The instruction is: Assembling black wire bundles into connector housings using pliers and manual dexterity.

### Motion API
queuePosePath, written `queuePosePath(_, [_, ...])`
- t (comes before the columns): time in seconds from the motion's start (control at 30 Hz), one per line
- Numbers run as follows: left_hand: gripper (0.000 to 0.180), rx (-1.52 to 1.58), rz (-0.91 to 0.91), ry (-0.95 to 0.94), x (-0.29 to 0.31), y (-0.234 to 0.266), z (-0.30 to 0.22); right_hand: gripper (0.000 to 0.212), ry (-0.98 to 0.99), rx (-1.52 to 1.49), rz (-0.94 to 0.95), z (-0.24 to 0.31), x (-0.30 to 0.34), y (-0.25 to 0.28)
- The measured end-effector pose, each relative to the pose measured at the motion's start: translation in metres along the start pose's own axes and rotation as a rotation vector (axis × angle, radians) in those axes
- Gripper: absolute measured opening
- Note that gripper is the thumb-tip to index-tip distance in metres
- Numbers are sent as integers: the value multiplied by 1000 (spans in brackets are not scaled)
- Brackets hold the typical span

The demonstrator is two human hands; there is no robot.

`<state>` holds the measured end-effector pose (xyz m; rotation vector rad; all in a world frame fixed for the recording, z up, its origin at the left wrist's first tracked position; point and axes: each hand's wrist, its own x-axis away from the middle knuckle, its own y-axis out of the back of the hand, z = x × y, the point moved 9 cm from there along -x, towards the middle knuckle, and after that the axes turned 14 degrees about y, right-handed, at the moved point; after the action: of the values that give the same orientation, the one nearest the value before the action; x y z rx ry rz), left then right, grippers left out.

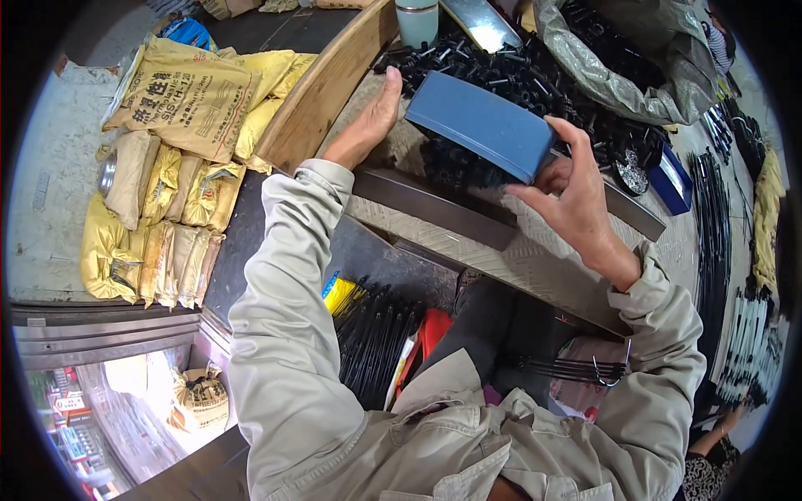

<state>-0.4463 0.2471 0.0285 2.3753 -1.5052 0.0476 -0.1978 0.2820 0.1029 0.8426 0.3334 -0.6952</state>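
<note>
A blue rectangular box (476,117) is held tilted over a pile of small black parts with shiny pins (535,83). My right hand (576,192) grips its right end, the thumb below and the fingers behind and above. My left hand (372,121) is open beside the box's left end, fingers stretched upward, with a small gap showing between them. Beneath the box lie more dark parts, partly in its shadow. A long dark bar (434,204) runs across the near side of the pile. What the box contains is hidden.
A wooden board (326,83) edges the table at left. Behind stand a pale green cup (418,29) and an open grey sack (677,92). Another blue box (675,179) and bundled black rods (712,225) lie right. Yellow-brown bags (192,92) are stacked left; a person's arm (723,430) shows lower right.
</note>
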Motion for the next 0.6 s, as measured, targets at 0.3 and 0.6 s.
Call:
queuePosePath(0.3, [102,142,14,90,13,-24,0,79,175,144,-42,11,16,-2])
queuePosePath(0.6, [93,346,71,74,2,-31,16,77,392,192,-96,18,22,-2])
